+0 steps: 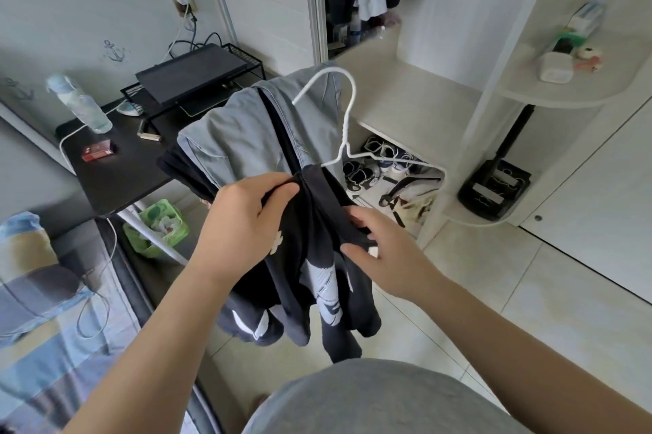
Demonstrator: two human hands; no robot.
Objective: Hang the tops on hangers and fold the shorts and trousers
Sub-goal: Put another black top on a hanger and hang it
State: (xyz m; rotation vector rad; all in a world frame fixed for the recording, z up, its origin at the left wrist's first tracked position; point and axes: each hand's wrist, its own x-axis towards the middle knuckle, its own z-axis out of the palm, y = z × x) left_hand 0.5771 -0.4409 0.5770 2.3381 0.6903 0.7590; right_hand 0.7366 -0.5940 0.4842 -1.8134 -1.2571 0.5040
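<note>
Black desk (116, 179) bearing plastic bottle (79, 103), red box (98, 150), wire rack (197, 87), green bin (157, 229) on tiled floor (529, 292)

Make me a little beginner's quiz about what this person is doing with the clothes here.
1. True or false: the left hand and the right hand both hold the black top with white print.
2. The hook of the white wire hanger is: A free in the air; B on a rail; C lying on the floor.
3. Fill in: the clear plastic bottle stands on the black ____.
Key: 1 true; 2 A; 3 desk.
</note>
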